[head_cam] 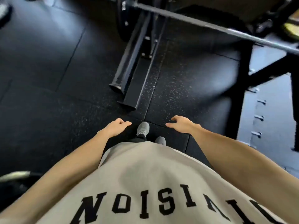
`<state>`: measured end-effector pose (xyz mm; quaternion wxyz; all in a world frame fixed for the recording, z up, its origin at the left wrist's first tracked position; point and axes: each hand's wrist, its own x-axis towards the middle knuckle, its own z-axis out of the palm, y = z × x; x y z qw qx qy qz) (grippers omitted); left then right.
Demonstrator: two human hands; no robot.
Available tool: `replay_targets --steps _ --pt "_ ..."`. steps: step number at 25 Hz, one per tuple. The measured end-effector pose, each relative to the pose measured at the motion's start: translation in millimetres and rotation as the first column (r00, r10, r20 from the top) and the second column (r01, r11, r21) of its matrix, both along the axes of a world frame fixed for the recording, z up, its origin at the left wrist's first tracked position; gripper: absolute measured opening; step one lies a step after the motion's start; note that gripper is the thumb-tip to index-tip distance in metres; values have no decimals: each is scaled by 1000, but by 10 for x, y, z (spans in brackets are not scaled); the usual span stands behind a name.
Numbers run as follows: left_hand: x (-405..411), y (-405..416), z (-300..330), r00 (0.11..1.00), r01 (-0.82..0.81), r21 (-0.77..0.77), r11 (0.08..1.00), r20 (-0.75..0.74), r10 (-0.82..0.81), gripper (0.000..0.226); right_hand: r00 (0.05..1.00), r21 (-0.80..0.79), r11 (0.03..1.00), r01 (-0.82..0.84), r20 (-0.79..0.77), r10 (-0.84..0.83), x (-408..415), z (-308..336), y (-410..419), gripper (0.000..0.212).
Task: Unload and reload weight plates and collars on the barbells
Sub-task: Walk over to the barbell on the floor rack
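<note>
Barbell (226, 30) up top, crossing the frame from upper centre down toward the right edge, resting on a black rack (252, 65); shaft bare steel, blurred. Dark plate edge (120, 21) at its left end, partly cut off and hard to make out. Well apart from both hands.

Left hand (115, 127) low and forward, forearm bare, fingers loosely curled, gripping nothing. Right hand (181, 125) at the same height, fingers slack and slightly spread, thumb pointing inward, also holding nothing. Hands apart, a grey shoe (143, 127) on the floor between them, second shoe (161, 140) just behind it.

Two black steel base rails (129, 75) lying on the speckled rubber floor (48, 62) ahead of the shoes. Beige shirt (145, 175) with black lettering filling the bottom.
</note>
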<state>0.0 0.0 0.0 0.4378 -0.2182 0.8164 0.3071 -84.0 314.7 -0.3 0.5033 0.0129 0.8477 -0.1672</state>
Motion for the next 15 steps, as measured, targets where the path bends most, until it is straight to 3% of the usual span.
replay_targets --steps 6,10,15 --pt "908 -290 -39 924 -380 -81 921 6 382 59 931 -54 930 -364 -3 364 -274 -10 -852 72" --pt "1214 -624 -31 761 -646 -67 760 17 648 59 834 -78 831 -551 -8 552 -368 -33 -1551 73" --pt "1308 -1514 -89 638 -768 -49 639 27 769 67 775 -90 771 -630 -16 632 -529 -76 -2749 73"
